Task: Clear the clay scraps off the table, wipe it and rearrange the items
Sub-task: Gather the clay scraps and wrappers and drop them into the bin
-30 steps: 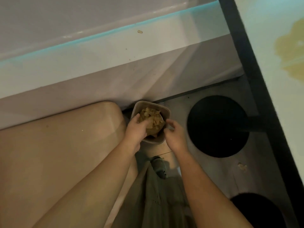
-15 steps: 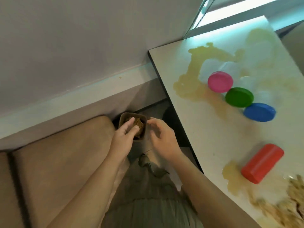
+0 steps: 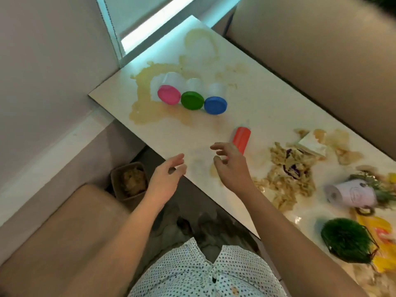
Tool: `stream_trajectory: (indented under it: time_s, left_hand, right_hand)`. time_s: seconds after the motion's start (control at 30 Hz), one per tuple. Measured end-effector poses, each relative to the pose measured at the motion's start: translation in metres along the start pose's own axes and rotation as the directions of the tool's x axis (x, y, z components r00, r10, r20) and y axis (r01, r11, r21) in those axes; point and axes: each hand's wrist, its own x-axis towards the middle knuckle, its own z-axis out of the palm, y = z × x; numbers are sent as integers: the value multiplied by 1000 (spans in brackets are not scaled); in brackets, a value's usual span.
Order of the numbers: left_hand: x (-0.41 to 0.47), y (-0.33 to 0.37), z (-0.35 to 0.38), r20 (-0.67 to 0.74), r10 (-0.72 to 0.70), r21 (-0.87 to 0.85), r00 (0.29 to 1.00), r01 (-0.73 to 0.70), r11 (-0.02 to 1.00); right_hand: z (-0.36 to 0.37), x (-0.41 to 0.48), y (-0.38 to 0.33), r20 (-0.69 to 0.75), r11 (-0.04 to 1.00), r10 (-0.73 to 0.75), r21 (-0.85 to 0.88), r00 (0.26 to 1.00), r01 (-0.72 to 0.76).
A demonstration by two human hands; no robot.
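A pile of beige clay scraps (image 3: 285, 179) lies on the white table (image 3: 177, 133), with purple bits in it. My right hand (image 3: 231, 166) hovers over the table's near edge, left of the pile, fingers loosely spread and holding nothing. My left hand (image 3: 167, 179) hangs just off the table edge, also empty with relaxed fingers. Down on the floor to the left, a small brown bin (image 3: 128, 183) holds clay scraps. A red cylinder (image 3: 241, 138) lies just beyond my right hand.
Three white tubs with pink (image 3: 168, 94), green (image 3: 192, 100) and blue (image 3: 215, 105) lids lie on a yellowish smear. A tipped lilac pot (image 3: 351, 194), a green plant ball (image 3: 345, 241), yellow items (image 3: 383, 260) and a white wedge (image 3: 312, 144) crowd the right. A beige sofa (image 3: 53, 239) sits left.
Both hands have left the bin on the floor and risen to the table edge. The view has swung right, showing the table and clay pile.
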Motion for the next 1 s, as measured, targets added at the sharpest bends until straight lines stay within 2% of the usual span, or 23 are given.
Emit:
stream_trajectory:
  time_s: [0.13,0.27,0.37,0.47,0.6,0.7,0.8,0.93,1.0]
  left_hand:
    - [-9,25,63,135,35,110,990,-51,993]
    - [-27,35,125,212,54,148,976,-86,985]
    - [-42,35,164,221,47,163,974,-85,983]
    - [-58,34,198,193,48,155,980,-79,985]
    - [-77,34,231,148,46,121,988,-64,991]
    - [-87,35,243,120,52,120,991,-67,991]
    - [-93,35,248,95,54,119,994,-66,991]
    - [-97,32,248,69,42,109,997,-49,993]
    - [-96,29,247,69,35,104,997,-42,994]
  right_hand:
    - [-64,-23,51,-149,997,74,-16,986,-77]
    - [-113,-51,108,-189,974,196,-72,962,-213]
    - [-137,-66,143,-172,941,239,-203,956,-272]
    - [-162,-79,167,-166,907,307,-246,937,-341]
    - [-181,-79,189,2,875,396,-304,918,-376]
    - [-180,-76,194,144,834,383,-480,912,-274]
    - [-172,-81,193,246,803,377,-567,893,-183]
    - [-153,-94,201,244,736,291,-674,925,-54]
    - [-149,-96,209,226,750,241,-660,944,-33]
